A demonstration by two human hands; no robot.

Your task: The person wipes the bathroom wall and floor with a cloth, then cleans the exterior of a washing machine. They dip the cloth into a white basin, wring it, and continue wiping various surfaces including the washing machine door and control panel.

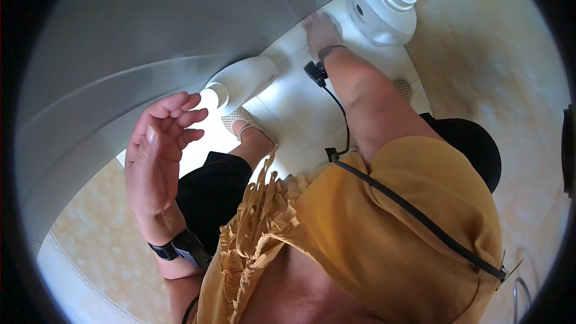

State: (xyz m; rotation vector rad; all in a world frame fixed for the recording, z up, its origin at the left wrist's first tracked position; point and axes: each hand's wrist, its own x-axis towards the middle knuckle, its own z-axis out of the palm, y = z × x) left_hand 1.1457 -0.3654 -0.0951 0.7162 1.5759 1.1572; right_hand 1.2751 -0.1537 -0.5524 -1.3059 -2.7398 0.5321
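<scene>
My left hand (159,153) is raised at the left with its fingers loosely curved and apart, holding nothing. A white plastic bottle (246,84) with a white cap lies tilted beyond its fingertips, alongside a large grey curved panel (162,24). My right hand (323,31) reaches down to the far end, low beside that panel. Its fingers are blurred and partly hidden, so I cannot make out anything in them. Just right of it is a large white jug-like bottle (381,15) with a white screw cap.
White floor tiles (291,93) lie between the bottles, with beige marbled flooring (474,54) to the right. My feet in woven sandals (237,119) are close to the bottles. A black cable (414,210) runs from my right wrist across my yellow top.
</scene>
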